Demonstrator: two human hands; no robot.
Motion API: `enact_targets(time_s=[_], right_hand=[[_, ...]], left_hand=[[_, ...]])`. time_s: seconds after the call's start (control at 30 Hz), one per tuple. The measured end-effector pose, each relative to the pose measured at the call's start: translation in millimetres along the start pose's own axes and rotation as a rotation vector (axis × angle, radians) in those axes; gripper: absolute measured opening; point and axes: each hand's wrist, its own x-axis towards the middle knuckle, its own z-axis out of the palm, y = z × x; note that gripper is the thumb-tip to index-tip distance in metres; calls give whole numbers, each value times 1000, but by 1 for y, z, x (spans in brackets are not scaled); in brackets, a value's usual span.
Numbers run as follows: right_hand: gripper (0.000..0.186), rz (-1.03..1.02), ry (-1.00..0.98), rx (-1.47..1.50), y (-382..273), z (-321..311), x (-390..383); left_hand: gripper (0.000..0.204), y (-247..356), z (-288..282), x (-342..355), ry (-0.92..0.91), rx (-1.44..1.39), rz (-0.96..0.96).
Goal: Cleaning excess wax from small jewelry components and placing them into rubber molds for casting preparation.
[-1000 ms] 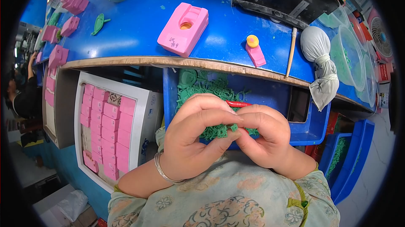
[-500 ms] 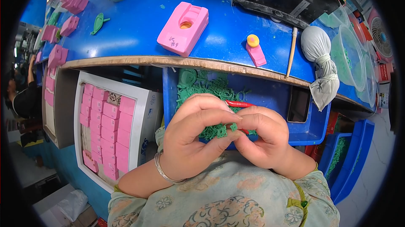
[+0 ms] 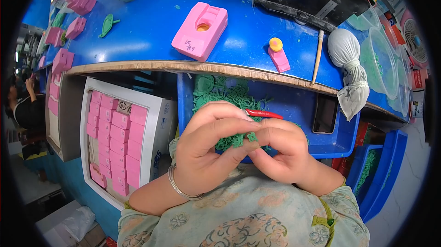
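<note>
Filigree piece (image 3: 238, 141), green and tiny, sits above the blue tray (image 3: 294, 101), pinched between thumb and forefinger of the left grip (image 3: 211, 132); what the right grip (image 3: 282, 148) pinches, I cannot tell. Probably light, stiff and brittle, it wants taking by its edges. A red handle (image 3: 266, 114) and loose green pieces (image 3: 213, 93) crowd behind it, a smartphone (image 3: 325, 114) farther right.

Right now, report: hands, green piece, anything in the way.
Left hand pinching green piece. Right hand close against it, grip hidden. Nearest possible obstacle: red handle, just beyond both hands.
</note>
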Motion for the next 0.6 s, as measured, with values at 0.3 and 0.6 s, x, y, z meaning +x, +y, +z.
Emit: enact_targets(time_s=[0.3, 0.6], right_hand=[[10, -36, 16, -44, 0, 1, -1], [11, -56, 21, -84, 1, 1, -1]], left_hand=[[25, 2, -1, 0, -4, 6, -15], [26, 2, -1, 1, -12, 8, -5]])
